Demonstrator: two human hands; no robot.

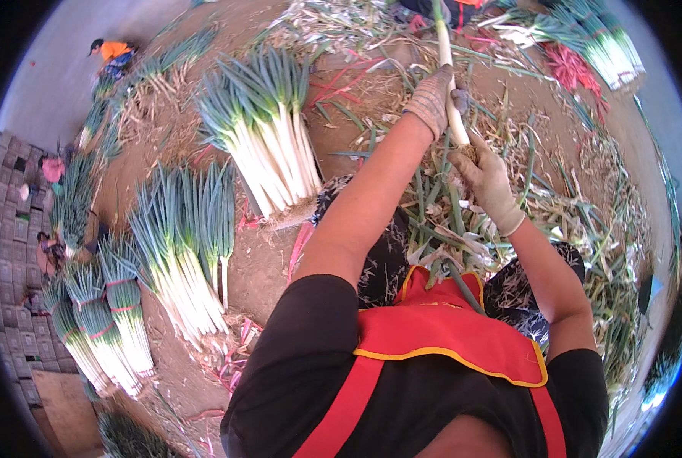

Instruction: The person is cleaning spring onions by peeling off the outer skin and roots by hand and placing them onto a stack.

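Observation:
In front of me a long leek (446, 57) slants upward, its white shaft toward me and its green end at the top edge. My left hand (431, 103), in a striped work glove, is closed round the shaft. My right hand (492, 183), in a pale glove, has its fingers curled at the leek's root end, with thumb and fingertips closed on it. Below my hands, stripped leaves and peelings (471, 244) lie between my knees. To my left, a thick stack of leeks (268, 145) has white shafts pointing my way.
Another leek pile (184, 259) and several tied bundles (100, 328) lie at left. More bundles (604, 49) and red ties (570, 69) are at far right. Peelings (585, 221) cover the right-hand ground. A person in orange (113, 53) works far left; stacked crates (9, 229) line the left side.

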